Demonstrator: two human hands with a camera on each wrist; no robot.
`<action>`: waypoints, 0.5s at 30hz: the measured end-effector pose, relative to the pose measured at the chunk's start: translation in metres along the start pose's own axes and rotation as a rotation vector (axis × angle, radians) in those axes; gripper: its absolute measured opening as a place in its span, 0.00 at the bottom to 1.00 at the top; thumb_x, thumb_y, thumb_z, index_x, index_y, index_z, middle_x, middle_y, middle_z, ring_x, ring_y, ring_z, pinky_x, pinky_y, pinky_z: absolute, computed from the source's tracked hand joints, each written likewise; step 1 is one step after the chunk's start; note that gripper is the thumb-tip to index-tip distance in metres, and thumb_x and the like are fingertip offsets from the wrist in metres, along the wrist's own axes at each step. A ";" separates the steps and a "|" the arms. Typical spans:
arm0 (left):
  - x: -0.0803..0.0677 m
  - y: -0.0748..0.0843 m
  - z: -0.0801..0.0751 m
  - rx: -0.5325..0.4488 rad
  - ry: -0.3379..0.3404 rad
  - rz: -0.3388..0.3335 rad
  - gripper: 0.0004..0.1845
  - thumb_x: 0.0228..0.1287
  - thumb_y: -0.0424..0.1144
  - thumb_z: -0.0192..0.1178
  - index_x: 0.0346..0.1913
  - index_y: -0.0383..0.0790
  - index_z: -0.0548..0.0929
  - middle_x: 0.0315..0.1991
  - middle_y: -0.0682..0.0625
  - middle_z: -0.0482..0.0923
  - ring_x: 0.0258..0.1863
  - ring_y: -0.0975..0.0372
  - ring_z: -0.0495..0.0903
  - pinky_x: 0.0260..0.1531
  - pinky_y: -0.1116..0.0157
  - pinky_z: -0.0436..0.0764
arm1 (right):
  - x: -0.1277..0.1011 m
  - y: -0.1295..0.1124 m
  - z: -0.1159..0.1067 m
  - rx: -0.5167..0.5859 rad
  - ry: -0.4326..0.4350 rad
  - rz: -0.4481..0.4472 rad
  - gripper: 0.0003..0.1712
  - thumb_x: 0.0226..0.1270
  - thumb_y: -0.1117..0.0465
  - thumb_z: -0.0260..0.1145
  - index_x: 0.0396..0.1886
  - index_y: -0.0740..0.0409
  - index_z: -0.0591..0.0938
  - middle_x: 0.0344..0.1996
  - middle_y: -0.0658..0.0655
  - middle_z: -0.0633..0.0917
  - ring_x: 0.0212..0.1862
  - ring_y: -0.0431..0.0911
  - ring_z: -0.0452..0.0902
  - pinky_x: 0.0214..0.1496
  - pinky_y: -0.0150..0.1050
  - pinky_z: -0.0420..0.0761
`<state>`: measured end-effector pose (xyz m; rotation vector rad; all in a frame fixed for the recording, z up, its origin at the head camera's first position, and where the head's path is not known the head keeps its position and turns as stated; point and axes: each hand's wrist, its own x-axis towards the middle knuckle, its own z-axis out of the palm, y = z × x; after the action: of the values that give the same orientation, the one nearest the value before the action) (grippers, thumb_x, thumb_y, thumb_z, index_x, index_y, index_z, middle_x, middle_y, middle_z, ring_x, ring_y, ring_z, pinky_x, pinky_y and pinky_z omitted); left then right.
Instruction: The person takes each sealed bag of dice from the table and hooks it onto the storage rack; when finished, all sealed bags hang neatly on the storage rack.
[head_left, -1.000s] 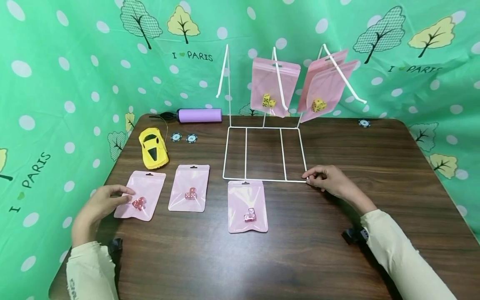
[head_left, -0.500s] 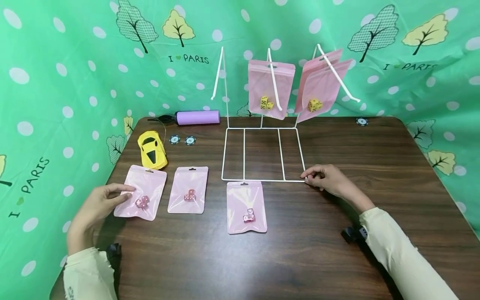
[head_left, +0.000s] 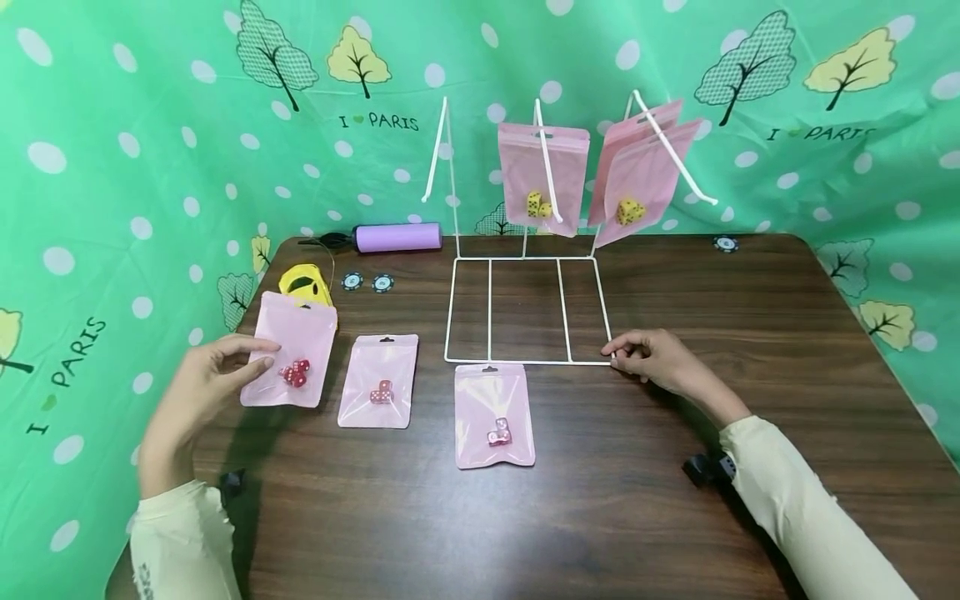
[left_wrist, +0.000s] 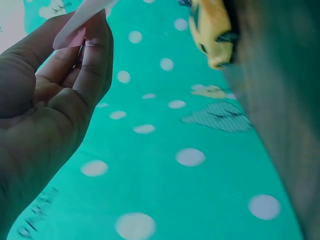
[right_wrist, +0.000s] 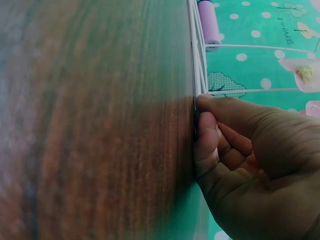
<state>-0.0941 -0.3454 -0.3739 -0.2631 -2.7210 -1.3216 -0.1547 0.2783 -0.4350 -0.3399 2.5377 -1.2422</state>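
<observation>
My left hand (head_left: 198, 383) pinches the left edge of a pink zip bag (head_left: 292, 333) with red dice in its lower part. The bag is raised off the table and covers part of a yellow toy car (head_left: 303, 282). In the left wrist view, thumb and fingers close on the bag's edge (left_wrist: 82, 20). At the front right corner of a white wire rack (head_left: 525, 362), my right hand (head_left: 663, 362) pinches the frame. Two more pink bags lie flat: one (head_left: 378, 358) left of the rack, another (head_left: 491, 392) at its front edge, each with dice inside.
From the rack's middle arm hangs a pink bag (head_left: 543, 162) with yellow dice; more bags (head_left: 652, 171) hang on the right arm. The left arm (head_left: 435, 150) bears nothing. A purple pump (head_left: 397, 237) and poker chips (head_left: 382, 283) lie at the back left, another chip (head_left: 725, 243) back right.
My left hand has lifted the bag with red dice off the table and moved it slightly away from me, over the toy car. My right hand stays on the rack corner.
</observation>
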 end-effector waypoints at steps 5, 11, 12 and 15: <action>0.011 0.027 0.007 0.009 0.022 0.119 0.11 0.72 0.24 0.68 0.54 0.31 0.90 0.49 0.64 0.86 0.44 0.73 0.82 0.41 0.80 0.79 | -0.002 0.003 0.002 0.000 0.003 0.005 0.12 0.78 0.68 0.69 0.55 0.70 0.88 0.33 0.56 0.84 0.27 0.42 0.76 0.28 0.36 0.78; 0.016 0.070 0.020 -0.091 0.041 0.300 0.15 0.66 0.16 0.68 0.51 0.32 0.91 0.49 0.54 0.87 0.41 0.67 0.82 0.36 0.78 0.78 | -0.001 0.004 0.003 -0.002 0.013 0.007 0.12 0.78 0.68 0.70 0.55 0.69 0.88 0.34 0.55 0.83 0.27 0.42 0.75 0.28 0.36 0.78; 0.017 0.077 0.024 -0.143 0.041 0.340 0.16 0.65 0.14 0.68 0.51 0.30 0.91 0.48 0.52 0.87 0.40 0.66 0.81 0.32 0.77 0.77 | -0.001 0.004 0.002 -0.004 0.017 0.007 0.12 0.78 0.67 0.70 0.55 0.69 0.88 0.34 0.55 0.83 0.27 0.42 0.75 0.28 0.36 0.78; 0.021 0.094 0.035 -0.315 0.024 0.437 0.17 0.61 0.09 0.65 0.49 0.25 0.90 0.47 0.45 0.87 0.38 0.62 0.80 0.26 0.73 0.73 | -0.001 0.003 0.003 -0.010 0.026 0.009 0.12 0.78 0.67 0.70 0.55 0.68 0.88 0.35 0.55 0.84 0.28 0.42 0.76 0.28 0.36 0.78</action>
<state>-0.0960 -0.2584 -0.3195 -0.8077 -2.2386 -1.5815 -0.1533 0.2784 -0.4385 -0.3159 2.5652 -1.2383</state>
